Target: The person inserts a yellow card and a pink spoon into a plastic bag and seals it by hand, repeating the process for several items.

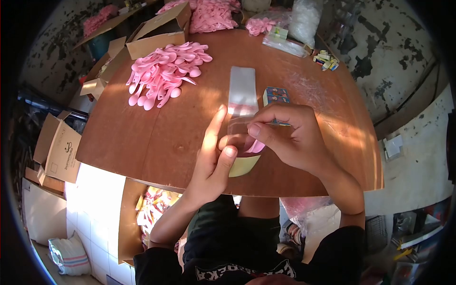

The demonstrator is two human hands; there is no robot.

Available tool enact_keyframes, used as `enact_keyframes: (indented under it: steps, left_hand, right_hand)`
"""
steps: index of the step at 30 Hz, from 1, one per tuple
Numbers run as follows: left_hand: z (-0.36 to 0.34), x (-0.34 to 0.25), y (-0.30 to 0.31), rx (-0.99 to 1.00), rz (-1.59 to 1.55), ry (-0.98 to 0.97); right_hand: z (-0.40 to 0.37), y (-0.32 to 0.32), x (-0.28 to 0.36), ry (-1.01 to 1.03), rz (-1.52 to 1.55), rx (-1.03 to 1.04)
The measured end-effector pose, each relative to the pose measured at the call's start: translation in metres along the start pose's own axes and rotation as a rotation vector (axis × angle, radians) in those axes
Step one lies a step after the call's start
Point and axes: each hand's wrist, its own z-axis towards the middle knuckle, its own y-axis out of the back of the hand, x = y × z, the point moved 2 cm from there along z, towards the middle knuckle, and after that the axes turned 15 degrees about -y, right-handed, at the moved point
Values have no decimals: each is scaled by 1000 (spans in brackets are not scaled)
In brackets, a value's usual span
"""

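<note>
My right hand [289, 135] pinches the edge of a clear plastic bag [237, 124] between thumb and forefinger. A pink spoon [256, 147] shows below those fingers, partly hidden by the hand and seemingly inside the bag. My left hand [213, 159] holds the bag's left side, its forefinger pointing up and its thumb bent in front. A pale yellow piece [244, 166] shows at the bag's lower end. Just beyond my hands lies a stack of clear plastic bags [242, 85]. Beside it stands a small blue patterned box [276, 93], partly covered by my right hand.
A heap of pink spoons [164, 71] lies at the left of the brown table [204, 109]. Behind it are an open carton [159, 40] and bagged pink spoons [212, 16]. Small yellow boxes [326, 61] lie far right. A box of wrappers [130, 216] is below the table.
</note>
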Motion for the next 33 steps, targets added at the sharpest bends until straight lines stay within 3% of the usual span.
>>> enact_keyframes:
  steps: [2, 4, 6, 8, 10, 12, 14, 16, 18, 21, 25, 27, 33]
  left_hand:
    - [3, 6, 5, -5, -50, -233]
    - [10, 2, 14, -14, -64, -259]
    - [14, 1, 17, 12, 244, -250]
    - [21, 6, 20, 3, 298, -249]
    - [28, 6, 21, 119, 380, -175]
    - [29, 1, 19, 105, 385, -215]
    - [25, 11, 22, 116, 238, 10]
    - [20, 13, 20, 67, 204, 58]
    - [15, 10, 21, -25, 75, 186]
    - [12, 17, 19, -58, -43, 196]
    - [9, 21, 18, 64, -15, 258]
    - [9, 23, 21, -9, -47, 135]
    - [8, 30, 39, -89, 1, 117]
  right_hand:
    - [1, 7, 16, 120, -152, -93]
    - [4, 20, 28, 499, -165, -324]
    - [13, 8, 12, 428, -176, -298]
    - [22, -1, -3, 198, -128, -85]
    - [22, -5, -1, 268, -160, -97]
    - [21, -6, 3, 108, -13, -135]
    - [20, -3, 2, 12, 7, -89]
    - [17, -6, 0, -223, 376, -28]
    - [11, -13, -21, -241, 439, 13]
    - [3, -27, -44, -278, 366, 101]
    - [0, -32, -55, -291, 376, 13]
    - [0, -31, -57, -307, 361, -26]
    - [-4, -32, -68, -418, 420, -20]
